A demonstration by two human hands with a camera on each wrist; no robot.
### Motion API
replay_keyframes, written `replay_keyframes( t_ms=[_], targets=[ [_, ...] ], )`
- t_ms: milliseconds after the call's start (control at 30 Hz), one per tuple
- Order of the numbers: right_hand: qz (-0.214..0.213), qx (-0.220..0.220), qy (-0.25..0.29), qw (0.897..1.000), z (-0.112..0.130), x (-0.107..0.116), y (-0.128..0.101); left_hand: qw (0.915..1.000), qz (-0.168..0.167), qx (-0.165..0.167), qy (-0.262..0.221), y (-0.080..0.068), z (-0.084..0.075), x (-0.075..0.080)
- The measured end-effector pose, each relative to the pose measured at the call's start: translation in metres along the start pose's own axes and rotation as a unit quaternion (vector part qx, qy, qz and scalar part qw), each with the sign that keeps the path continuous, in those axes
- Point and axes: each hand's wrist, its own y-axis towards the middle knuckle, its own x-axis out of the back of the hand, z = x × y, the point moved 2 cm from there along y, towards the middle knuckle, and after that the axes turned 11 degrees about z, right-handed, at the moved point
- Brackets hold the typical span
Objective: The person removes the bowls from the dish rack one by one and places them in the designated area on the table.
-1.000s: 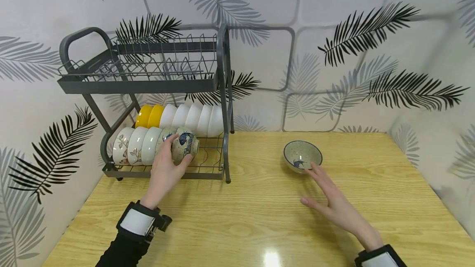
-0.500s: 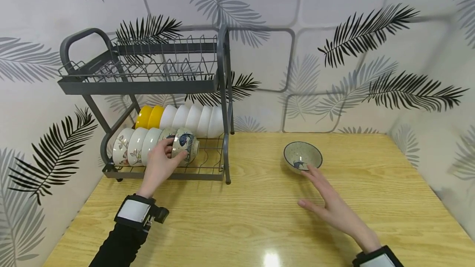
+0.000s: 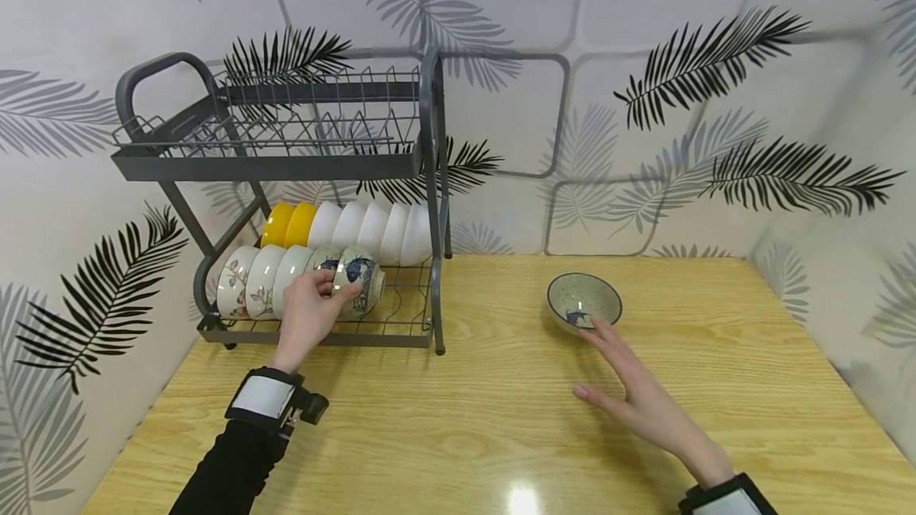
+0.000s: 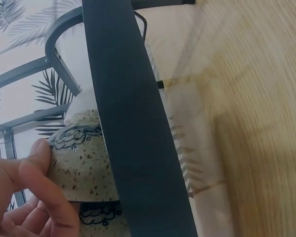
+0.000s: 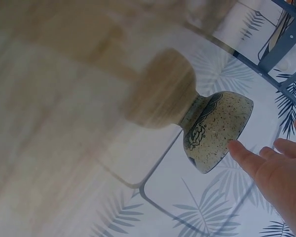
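Step in hand, by look: left hand [image 3: 309, 310] pinching speckled fish bowl [image 3: 360, 283] in dish rack [image 3: 428, 181] lower tier; right hand [image 3: 639, 396] flat, fingertip touching second speckled bowl [image 3: 583, 301] on table [image 3: 501, 420]; next move calls for firm grip, clean lift clear of neighbouring bowls

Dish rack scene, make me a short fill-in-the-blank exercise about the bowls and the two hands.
1. The left hand grips a speckled bowl on the dish rack's ____ tier.
2. The back row of bowls begins at the left with two ____ bowls.
3. The right hand lies open, fingertips touching the bowl on the ____.
4. The rack's ____ tier holds no dishes.

Missing words: lower; yellow; table; upper
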Motion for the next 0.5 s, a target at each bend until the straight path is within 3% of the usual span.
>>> replay_keyframes(
  t_ms=[233, 500],
  targets=[
    [-0.003, 0.002, 0.000, 1.000, -0.001, 0.000, -0.001, 0.9994, -0.019, -0.017, 0.022, 0.001, 0.000, -0.004],
    [-0.005, 0.002, 0.001, 1.000, -0.002, 0.001, 0.000, 0.9988, -0.024, -0.017, -0.040, -0.001, 0.006, -0.011]
  ],
)
